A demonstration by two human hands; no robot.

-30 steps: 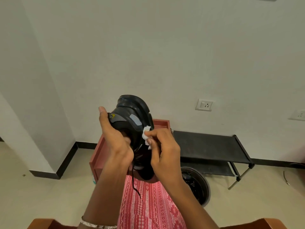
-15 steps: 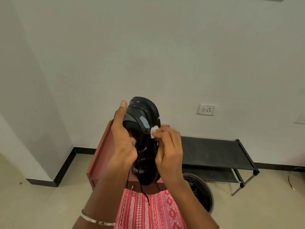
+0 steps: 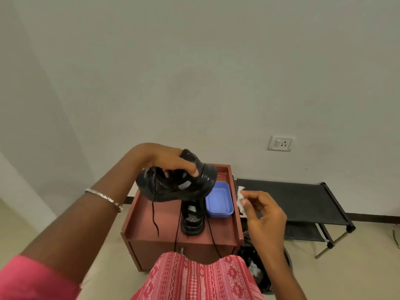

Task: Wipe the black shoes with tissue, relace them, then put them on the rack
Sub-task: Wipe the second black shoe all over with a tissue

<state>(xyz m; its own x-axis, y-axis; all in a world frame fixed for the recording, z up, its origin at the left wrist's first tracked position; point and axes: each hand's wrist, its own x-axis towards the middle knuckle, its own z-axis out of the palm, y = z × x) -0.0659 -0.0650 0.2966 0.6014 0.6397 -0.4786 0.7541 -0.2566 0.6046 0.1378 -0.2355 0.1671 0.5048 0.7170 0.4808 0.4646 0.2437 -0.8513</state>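
My left hand [image 3: 166, 158] grips a black shoe [image 3: 179, 184] from above and holds it sideways in the air over the small red-brown cabinet [image 3: 151, 215]. A loose black lace hangs down from it. The second black shoe [image 3: 192, 219] stands on the cabinet top, its laces trailing over the front edge. To the right, my right hand [image 3: 263, 211] pinches a crumpled white tissue [image 3: 240, 198], apart from the held shoe. The black two-tier shoe rack [image 3: 292, 198] stands against the wall at the right.
A blue plastic box [image 3: 219, 200] sits on the cabinet beside the standing shoe. A round bin with a black liner [image 3: 264, 271] is on the floor between cabinet and rack. A wall socket [image 3: 281, 143] is above the rack. My red patterned clothing fills the bottom.
The left hand has turned the shoe from upright to sideways and lowered it over the cabinet. The right hand with the tissue has come off the shoe and moved right.
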